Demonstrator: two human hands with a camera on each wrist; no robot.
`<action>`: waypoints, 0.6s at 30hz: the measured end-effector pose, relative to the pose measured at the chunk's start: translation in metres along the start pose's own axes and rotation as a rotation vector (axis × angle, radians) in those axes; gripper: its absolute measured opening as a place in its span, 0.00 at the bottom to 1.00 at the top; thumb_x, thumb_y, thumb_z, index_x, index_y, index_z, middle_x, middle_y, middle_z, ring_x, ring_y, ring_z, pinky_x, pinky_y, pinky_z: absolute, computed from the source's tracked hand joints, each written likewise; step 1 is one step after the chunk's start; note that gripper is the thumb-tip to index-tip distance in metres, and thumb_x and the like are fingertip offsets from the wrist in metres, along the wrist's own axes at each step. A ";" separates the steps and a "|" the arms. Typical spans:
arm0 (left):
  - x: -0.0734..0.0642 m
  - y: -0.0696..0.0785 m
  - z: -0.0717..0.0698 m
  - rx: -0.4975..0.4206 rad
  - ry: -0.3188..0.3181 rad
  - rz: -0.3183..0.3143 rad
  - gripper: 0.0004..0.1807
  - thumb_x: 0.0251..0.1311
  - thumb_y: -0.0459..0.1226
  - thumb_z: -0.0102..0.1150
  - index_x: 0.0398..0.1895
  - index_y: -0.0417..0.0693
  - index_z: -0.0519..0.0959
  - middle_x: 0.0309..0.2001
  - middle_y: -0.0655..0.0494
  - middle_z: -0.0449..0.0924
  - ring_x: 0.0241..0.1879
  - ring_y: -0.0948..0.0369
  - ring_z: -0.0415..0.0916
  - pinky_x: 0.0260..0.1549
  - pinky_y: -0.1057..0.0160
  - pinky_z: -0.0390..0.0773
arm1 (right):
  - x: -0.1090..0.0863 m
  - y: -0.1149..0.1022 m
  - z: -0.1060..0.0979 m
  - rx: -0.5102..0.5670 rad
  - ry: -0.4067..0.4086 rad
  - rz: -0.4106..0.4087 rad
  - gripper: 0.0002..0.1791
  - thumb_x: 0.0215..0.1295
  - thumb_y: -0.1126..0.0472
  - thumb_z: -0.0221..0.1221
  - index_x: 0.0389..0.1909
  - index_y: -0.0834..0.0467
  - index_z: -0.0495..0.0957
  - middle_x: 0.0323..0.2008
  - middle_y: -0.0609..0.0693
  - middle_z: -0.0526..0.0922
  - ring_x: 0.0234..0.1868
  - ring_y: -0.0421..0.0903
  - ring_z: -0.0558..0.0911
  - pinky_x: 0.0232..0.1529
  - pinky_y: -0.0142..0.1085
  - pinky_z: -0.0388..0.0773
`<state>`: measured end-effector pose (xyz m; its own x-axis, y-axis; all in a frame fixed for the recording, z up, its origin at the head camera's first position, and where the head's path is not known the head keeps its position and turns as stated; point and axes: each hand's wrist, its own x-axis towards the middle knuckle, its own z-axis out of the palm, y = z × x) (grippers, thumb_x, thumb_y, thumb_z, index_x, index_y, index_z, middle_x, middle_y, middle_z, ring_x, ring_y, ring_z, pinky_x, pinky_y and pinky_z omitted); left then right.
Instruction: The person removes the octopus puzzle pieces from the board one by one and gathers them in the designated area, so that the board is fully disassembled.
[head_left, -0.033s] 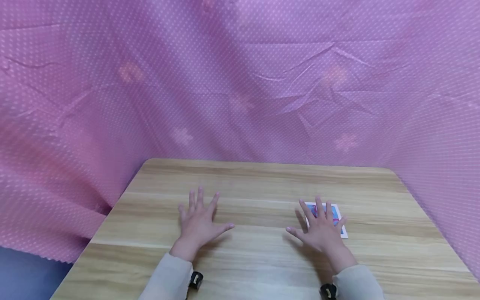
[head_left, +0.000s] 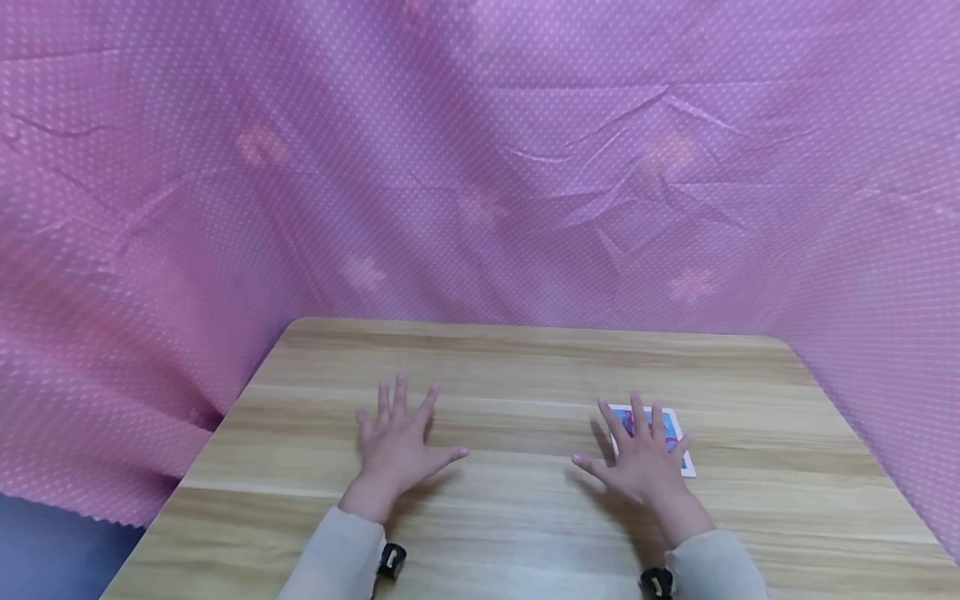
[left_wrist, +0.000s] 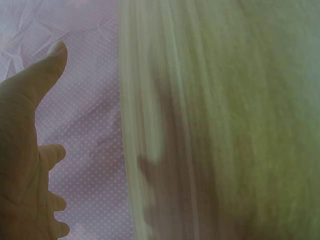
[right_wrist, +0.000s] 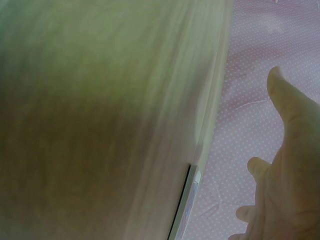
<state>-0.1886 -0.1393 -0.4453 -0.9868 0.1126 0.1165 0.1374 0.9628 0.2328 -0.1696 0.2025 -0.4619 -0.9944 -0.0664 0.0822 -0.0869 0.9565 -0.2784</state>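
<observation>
My left hand (head_left: 393, 454) is held over the left half of the wooden table (head_left: 517, 517), palm down, fingers straight and spread. Nothing is in it; the left wrist view shows a gap between this hand (left_wrist: 20, 160) and the tabletop. Over the right half, my right hand (head_left: 641, 467) has its fingers spread too and holds nothing. Beneath those fingers lies a flat rectangular picture board (head_left: 671, 423) with a white border and a blue and pink print, partly covered by the hand. Seen edge-on in the right wrist view, the board (right_wrist: 186, 210) has a thin side and lies below the raised hand (right_wrist: 295, 180).
A pink dotted cloth (head_left: 480, 167) with pale flowers hangs behind the table and along both sides. Both forearms wear light sleeves (head_left: 337, 554), with a small black device (head_left: 392, 561) at the left wrist and another black device (head_left: 657, 582) at the right.
</observation>
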 end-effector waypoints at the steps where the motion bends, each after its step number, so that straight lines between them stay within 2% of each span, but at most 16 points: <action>1: 0.000 0.000 0.000 0.003 -0.001 0.000 0.58 0.40 0.76 0.53 0.75 0.67 0.48 0.74 0.44 0.22 0.70 0.43 0.20 0.58 0.32 0.21 | 0.000 0.000 0.000 0.000 0.001 0.000 0.52 0.51 0.22 0.50 0.74 0.44 0.52 0.73 0.64 0.41 0.69 0.72 0.40 0.48 0.80 0.29; 18: -0.002 0.000 0.001 -0.030 -0.008 0.007 0.57 0.41 0.75 0.54 0.75 0.66 0.48 0.74 0.44 0.23 0.70 0.42 0.20 0.57 0.32 0.19 | -0.001 0.004 0.003 0.026 0.019 0.009 0.52 0.52 0.23 0.51 0.74 0.45 0.52 0.73 0.65 0.42 0.68 0.73 0.41 0.49 0.80 0.33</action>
<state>-0.1872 -0.1387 -0.4467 -0.9865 0.1211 0.1101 0.1462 0.9542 0.2609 -0.1696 0.2056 -0.4655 -0.9939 -0.0520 0.0972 -0.0794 0.9495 -0.3036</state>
